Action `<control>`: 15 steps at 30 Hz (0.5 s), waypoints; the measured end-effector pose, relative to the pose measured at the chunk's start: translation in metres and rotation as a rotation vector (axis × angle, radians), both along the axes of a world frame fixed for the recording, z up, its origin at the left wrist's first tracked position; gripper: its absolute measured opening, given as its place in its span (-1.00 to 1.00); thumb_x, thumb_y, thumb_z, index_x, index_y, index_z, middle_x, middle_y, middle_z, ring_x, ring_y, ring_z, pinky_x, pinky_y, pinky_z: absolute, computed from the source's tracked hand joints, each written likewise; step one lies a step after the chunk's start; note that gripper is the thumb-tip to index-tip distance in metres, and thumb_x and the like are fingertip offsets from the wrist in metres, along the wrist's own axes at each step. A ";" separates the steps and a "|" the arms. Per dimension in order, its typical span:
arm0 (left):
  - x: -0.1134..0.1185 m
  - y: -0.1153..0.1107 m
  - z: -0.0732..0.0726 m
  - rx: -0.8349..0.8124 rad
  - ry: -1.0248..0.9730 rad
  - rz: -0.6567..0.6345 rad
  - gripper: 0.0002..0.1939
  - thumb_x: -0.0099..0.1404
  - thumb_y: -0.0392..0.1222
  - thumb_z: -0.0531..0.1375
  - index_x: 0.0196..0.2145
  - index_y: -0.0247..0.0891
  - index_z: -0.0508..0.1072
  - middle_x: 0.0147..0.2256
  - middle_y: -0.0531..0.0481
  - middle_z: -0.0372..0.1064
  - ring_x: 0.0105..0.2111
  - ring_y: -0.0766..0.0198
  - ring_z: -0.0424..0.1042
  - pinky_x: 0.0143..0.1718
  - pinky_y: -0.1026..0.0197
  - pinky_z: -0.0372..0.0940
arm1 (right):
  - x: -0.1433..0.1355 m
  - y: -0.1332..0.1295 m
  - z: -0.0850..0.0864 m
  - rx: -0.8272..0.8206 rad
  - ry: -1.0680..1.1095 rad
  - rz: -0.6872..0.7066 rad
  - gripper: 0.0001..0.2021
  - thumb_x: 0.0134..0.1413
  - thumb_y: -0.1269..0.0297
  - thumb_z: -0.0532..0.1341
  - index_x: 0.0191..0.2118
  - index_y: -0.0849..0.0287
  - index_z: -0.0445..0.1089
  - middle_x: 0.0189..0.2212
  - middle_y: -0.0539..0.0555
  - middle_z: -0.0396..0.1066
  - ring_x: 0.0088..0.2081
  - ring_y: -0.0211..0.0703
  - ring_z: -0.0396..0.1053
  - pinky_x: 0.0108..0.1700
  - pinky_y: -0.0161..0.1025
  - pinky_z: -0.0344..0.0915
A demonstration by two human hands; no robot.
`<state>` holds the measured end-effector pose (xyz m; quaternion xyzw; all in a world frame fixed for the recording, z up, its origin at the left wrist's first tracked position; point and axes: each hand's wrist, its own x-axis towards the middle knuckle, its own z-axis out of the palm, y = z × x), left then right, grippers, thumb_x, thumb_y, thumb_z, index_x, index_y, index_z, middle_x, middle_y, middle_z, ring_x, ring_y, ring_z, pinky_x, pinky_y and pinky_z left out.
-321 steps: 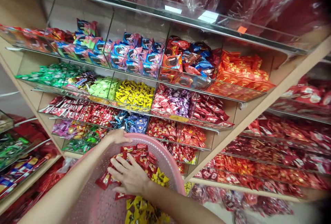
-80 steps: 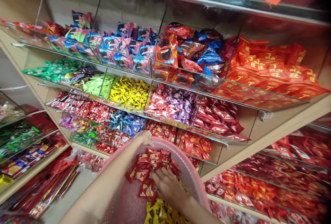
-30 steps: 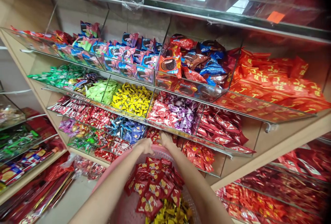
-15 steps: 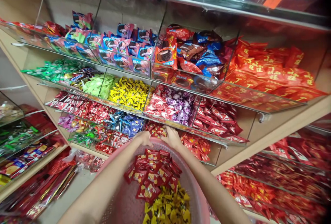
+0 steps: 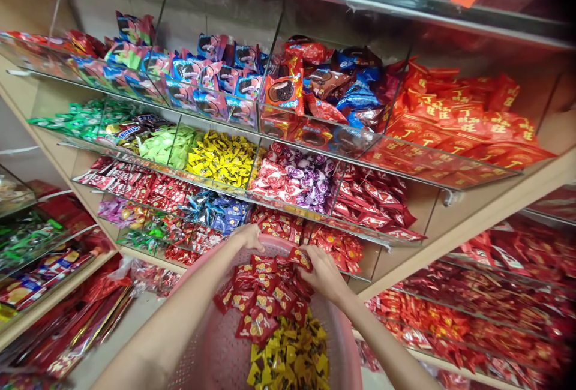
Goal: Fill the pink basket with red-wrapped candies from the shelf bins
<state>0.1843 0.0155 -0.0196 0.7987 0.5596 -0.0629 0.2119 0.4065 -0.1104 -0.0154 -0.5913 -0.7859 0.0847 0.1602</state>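
A pink plastic basket [image 5: 225, 351] with perforated walls sits below the shelves. My left hand [image 5: 248, 237] is closed over its far rim. My right hand [image 5: 323, 271] hovers just inside the basket's right side, fingers closed on a red candy packet [image 5: 300, 258]; whether more packets are in that grip is hidden. Under it lies a pile of red candy packets [image 5: 258, 303], and nearer to me a heap of yellow-wrapped candies [image 5: 292, 357]. Behind the rim, more red packets [image 5: 276, 225] fill a bin of the low shelf.
Tiered shelves with clear front panels [image 5: 315, 150] stand ahead, holding yellow candies [image 5: 222, 159], purple and red candies [image 5: 297, 177], and blue cookie packs [image 5: 211, 81]. A wooden divider [image 5: 477, 222] runs at right, with further red packets [image 5: 454, 318] beyond it.
My right hand has come back from the low shelf bin to above the basket, bringing red candy. My left hand stays on the rim. The view has shifted slightly.
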 end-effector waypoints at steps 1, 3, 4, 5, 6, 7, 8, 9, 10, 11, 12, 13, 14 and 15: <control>0.000 -0.001 0.002 -0.002 0.002 0.000 -0.62 -0.18 0.14 0.23 -0.53 -0.24 0.42 -0.56 0.06 0.32 -0.51 0.29 0.28 -0.54 0.31 0.05 | 0.001 0.000 0.000 -0.008 -0.004 0.001 -0.61 -0.03 0.28 0.12 -0.01 0.10 0.16 -0.12 0.09 0.28 -0.06 -0.06 0.19 -0.06 -0.15 0.09; 0.000 -0.002 0.003 0.000 -0.002 0.007 -0.62 -0.18 0.13 0.24 -0.53 -0.24 0.42 -0.55 0.06 0.33 -0.50 0.29 0.29 -0.53 0.31 0.06 | -0.001 -0.002 0.000 -0.022 -0.004 0.022 -0.59 -0.02 0.27 0.12 0.01 0.09 0.15 -0.10 0.09 0.28 -0.04 -0.06 0.19 -0.05 -0.15 0.09; 0.001 -0.002 0.003 0.001 -0.002 0.012 -0.62 -0.19 0.13 0.25 -0.52 -0.24 0.42 -0.54 0.06 0.34 -0.50 0.29 0.29 -0.53 0.31 0.06 | -0.004 -0.003 -0.001 -0.031 -0.001 0.037 -0.58 -0.03 0.27 0.12 0.02 0.08 0.14 -0.08 0.09 0.27 -0.03 -0.07 0.19 -0.05 -0.15 0.09; 0.001 -0.001 0.003 0.001 -0.003 0.015 -0.62 -0.21 0.12 0.25 -0.51 -0.24 0.42 -0.53 0.06 0.35 -0.50 0.29 0.30 -0.54 0.32 0.06 | -0.008 -0.004 -0.002 -0.041 0.002 0.052 -0.58 -0.03 0.28 0.12 0.02 0.08 0.14 -0.07 0.09 0.27 -0.02 -0.07 0.18 -0.04 -0.14 0.08; 0.001 -0.001 0.002 0.000 -0.004 0.014 -0.61 -0.21 0.12 0.26 -0.51 -0.24 0.42 -0.52 0.06 0.36 -0.50 0.29 0.30 -0.54 0.32 0.06 | -0.011 -0.005 -0.004 -0.052 0.003 0.065 -0.58 -0.03 0.28 0.12 0.02 0.07 0.14 -0.05 0.09 0.26 -0.01 -0.06 0.18 -0.04 -0.14 0.08; 0.001 0.000 0.001 0.000 -0.006 0.013 -0.61 -0.22 0.11 0.26 -0.51 -0.24 0.42 -0.51 0.05 0.36 -0.50 0.29 0.30 -0.54 0.31 0.06 | -0.014 -0.006 -0.006 -0.064 0.000 0.075 -0.58 -0.04 0.28 0.12 0.02 0.07 0.14 -0.04 0.08 0.26 0.00 -0.06 0.17 -0.03 -0.13 0.08; 0.001 0.001 0.000 0.001 -0.007 0.010 -0.61 -0.22 0.11 0.26 -0.51 -0.25 0.42 -0.50 0.05 0.37 -0.49 0.29 0.31 -0.54 0.31 0.06 | -0.017 -0.007 -0.010 -0.077 -0.009 0.082 -0.57 -0.04 0.28 0.13 0.02 0.06 0.14 -0.03 0.08 0.26 0.01 -0.05 0.16 -0.02 -0.13 0.07; 0.001 0.002 -0.001 0.001 -0.007 0.009 -0.61 -0.22 0.11 0.26 -0.51 -0.25 0.42 -0.49 0.04 0.37 -0.49 0.29 0.31 -0.53 0.31 0.06 | -0.019 -0.008 -0.013 -0.090 -0.025 0.086 -0.58 -0.03 0.27 0.13 0.02 0.06 0.15 -0.04 0.09 0.26 0.01 -0.04 0.17 -0.02 -0.12 0.07; 0.001 0.002 -0.002 0.002 -0.009 0.006 -0.61 -0.22 0.11 0.26 -0.51 -0.25 0.42 -0.48 0.03 0.38 -0.48 0.29 0.31 -0.52 0.32 0.07 | -0.020 -0.008 -0.016 -0.103 -0.045 0.090 -0.59 -0.02 0.26 0.13 0.01 0.07 0.16 -0.05 0.09 0.27 0.01 -0.04 0.18 -0.02 -0.12 0.07; 0.001 0.002 -0.002 0.003 -0.010 0.005 -0.61 -0.23 0.11 0.26 -0.51 -0.25 0.42 -0.47 0.03 0.39 -0.47 0.29 0.32 -0.52 0.32 0.07 | -0.021 -0.009 -0.018 -0.116 -0.067 0.097 -0.61 -0.01 0.23 0.13 0.00 0.07 0.19 -0.06 0.10 0.28 -0.01 -0.04 0.19 -0.02 -0.12 0.07; 0.001 0.003 -0.002 0.005 -0.007 0.006 -0.61 -0.23 0.11 0.26 -0.51 -0.25 0.42 -0.47 0.02 0.39 -0.47 0.28 0.32 -0.51 0.32 0.08 | -0.021 -0.008 -0.018 -0.123 -0.086 0.106 -0.64 0.01 0.20 0.13 -0.02 0.07 0.21 -0.08 0.10 0.29 -0.02 -0.04 0.20 -0.03 -0.12 0.08; 0.001 0.003 -0.003 0.005 -0.005 0.008 -0.61 -0.22 0.10 0.26 -0.50 -0.25 0.43 -0.46 0.02 0.39 -0.47 0.28 0.33 -0.51 0.32 0.08 | -0.020 -0.007 -0.017 -0.119 -0.097 0.115 -0.66 0.02 0.17 0.12 -0.04 0.07 0.23 -0.09 0.11 0.30 -0.04 -0.04 0.21 -0.04 -0.12 0.10; 0.001 0.003 -0.003 0.006 -0.004 0.011 -0.61 -0.22 0.10 0.26 -0.48 -0.24 0.43 -0.46 0.02 0.40 -0.46 0.28 0.33 -0.51 0.32 0.08 | -0.020 -0.005 -0.013 -0.107 -0.098 0.121 -0.68 0.04 0.13 0.11 -0.07 0.08 0.25 -0.11 0.11 0.30 -0.05 -0.04 0.22 -0.06 -0.14 0.11; 0.000 0.003 -0.003 0.007 -0.004 0.014 -0.60 -0.22 0.10 0.26 -0.47 -0.24 0.44 -0.45 0.02 0.40 -0.46 0.28 0.33 -0.51 0.32 0.08 | -0.020 -0.002 -0.009 -0.085 -0.091 0.123 -0.69 0.06 0.10 0.09 -0.08 0.09 0.25 -0.12 0.11 0.31 -0.07 -0.05 0.23 -0.08 -0.15 0.13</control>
